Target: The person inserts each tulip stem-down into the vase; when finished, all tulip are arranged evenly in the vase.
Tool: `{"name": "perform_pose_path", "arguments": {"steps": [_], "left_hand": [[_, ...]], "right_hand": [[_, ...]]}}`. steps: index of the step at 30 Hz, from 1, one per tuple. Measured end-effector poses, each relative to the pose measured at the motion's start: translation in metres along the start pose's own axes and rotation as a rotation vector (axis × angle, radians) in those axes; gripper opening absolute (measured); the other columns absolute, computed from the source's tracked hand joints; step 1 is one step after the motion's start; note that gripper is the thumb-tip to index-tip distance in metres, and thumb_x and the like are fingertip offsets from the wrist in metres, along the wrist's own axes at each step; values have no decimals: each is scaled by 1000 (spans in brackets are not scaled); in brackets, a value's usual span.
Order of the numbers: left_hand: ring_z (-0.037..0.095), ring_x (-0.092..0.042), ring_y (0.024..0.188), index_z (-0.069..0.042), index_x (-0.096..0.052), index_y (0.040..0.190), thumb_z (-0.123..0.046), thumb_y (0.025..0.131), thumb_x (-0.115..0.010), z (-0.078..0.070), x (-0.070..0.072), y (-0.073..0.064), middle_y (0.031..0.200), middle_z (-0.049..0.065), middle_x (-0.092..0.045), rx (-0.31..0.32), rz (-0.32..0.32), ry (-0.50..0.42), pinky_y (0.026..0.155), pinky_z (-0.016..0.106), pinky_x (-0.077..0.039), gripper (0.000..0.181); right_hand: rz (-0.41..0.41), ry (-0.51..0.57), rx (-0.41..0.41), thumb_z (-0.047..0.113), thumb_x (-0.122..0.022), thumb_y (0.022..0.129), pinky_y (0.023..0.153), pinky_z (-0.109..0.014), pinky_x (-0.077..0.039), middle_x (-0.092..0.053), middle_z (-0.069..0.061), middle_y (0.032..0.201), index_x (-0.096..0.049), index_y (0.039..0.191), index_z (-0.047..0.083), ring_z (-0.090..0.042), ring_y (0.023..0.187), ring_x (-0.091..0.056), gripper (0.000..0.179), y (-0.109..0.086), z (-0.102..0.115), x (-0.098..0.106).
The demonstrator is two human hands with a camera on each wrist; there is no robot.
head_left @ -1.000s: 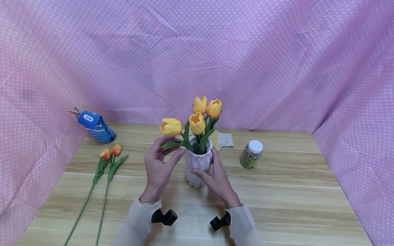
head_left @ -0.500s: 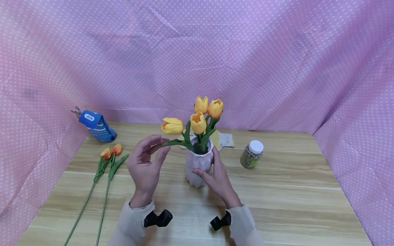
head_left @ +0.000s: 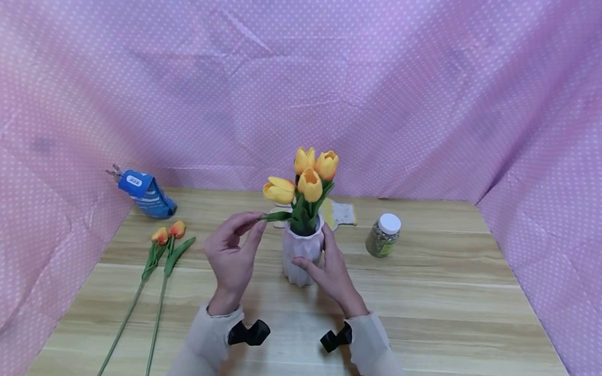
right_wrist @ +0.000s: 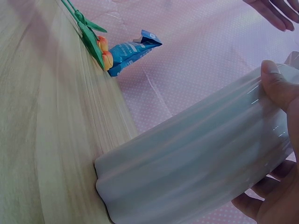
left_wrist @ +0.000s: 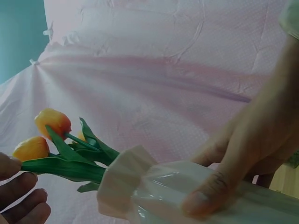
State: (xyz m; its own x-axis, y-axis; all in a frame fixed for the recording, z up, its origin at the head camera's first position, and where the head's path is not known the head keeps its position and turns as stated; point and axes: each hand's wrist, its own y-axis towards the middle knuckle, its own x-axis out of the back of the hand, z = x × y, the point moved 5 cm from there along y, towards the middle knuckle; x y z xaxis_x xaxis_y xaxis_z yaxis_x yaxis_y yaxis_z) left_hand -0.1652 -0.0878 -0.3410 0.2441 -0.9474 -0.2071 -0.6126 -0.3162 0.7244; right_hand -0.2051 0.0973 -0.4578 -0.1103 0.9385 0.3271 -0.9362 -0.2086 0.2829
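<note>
A white ribbed vase [head_left: 300,258] stands upright on the wooden table, with several yellow-orange tulips [head_left: 310,185] in its mouth. One tulip [head_left: 278,190] leans out to the left. My left hand [head_left: 233,253] pinches the tip of a long green leaf [head_left: 278,216] between thumb and fingers, left of the vase; the left wrist view shows this leaf [left_wrist: 65,169] stretched from the rim to the fingertips. On the vase's right side my right hand [head_left: 329,268] grips the body, its thumb [right_wrist: 275,84] across the front and fingers around the back.
Two orange tulips [head_left: 160,236] with long stems lie on the table at the left. Behind them sits a blue bag [head_left: 148,193] with metal tool tips poking out. A white-lidded jar [head_left: 383,236] stands at right. A yellow-and-white cloth [head_left: 343,213] lies behind the vase.
My left hand drew left off the flowers, then came back to the right and took the leaf tip. The leaning tulip and leaf shifted right toward the bunch. My right hand stayed on the vase.
</note>
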Motion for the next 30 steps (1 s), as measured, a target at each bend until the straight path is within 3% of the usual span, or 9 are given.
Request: {"name": "perform_pose_path", "arguments": {"steps": [8,16,24,30], "left_hand": [[-4,-70,86,22,-64,95,14,84,-70,4,1,-4,97,-19,-73,39,27,58,81,14,-60,15],[-2,-71,87,21,-64,97,10,85,-71,5,11,-4,98,-18,-74,21,17,72,80,14,-60,18],[-1,-72,87,20,-65,95,12,85,-70,9,30,-3,96,-16,-74,10,7,107,79,16,-61,13],[1,-71,87,19,-65,96,3,88,-72,11,51,2,96,-14,-75,19,-17,153,81,15,-60,19]], "right_hand": [[0,-6,4,28,-79,87,119,-60,-37,-41,-8,159,-17,159,28,-31,145,-42,95,0,-1,0],[0,-16,0,28,-79,88,116,-60,-40,-41,-10,158,-16,159,27,-32,144,-44,95,-1,-1,0],[10,-7,-7,29,-78,88,117,-60,-39,-40,-9,159,-15,159,28,-31,145,-42,95,-1,-2,0],[10,3,-18,28,-79,88,120,-60,-35,-38,-8,160,-15,159,30,-31,147,-40,95,-1,-3,-1]]}}
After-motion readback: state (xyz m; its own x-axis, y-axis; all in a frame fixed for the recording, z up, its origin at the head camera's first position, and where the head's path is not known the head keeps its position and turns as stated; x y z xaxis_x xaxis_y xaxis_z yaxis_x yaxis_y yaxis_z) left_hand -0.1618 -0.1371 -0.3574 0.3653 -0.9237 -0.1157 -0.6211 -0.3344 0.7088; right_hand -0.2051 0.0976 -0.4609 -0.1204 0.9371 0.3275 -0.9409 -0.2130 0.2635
